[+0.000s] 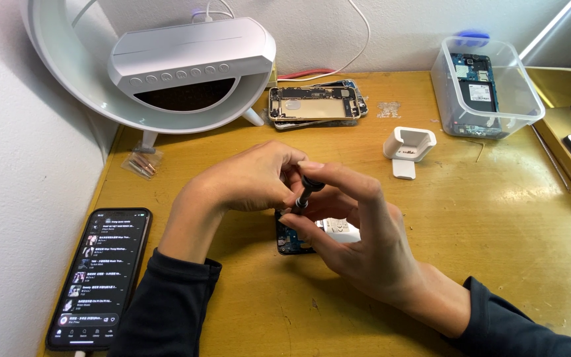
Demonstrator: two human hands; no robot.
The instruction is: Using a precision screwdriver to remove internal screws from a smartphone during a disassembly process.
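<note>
Black screwdriver (307, 192) tilted, tip down-left toward circuit board (292, 243), right hand (358, 238) grip clamped on it, left hand (252, 182) pinching its shaft

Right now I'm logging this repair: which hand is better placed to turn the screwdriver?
Probably the right hand: its fingertips pinch the screwdriver above the circuit board; the left hand only steadies it.

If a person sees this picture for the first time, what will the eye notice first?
At the centre, both hands, left hand and right hand, grip a small black screwdriver above an opened phone. At the back left stands a big white ring-shaped lamp; a lit phone lies front left.
</note>
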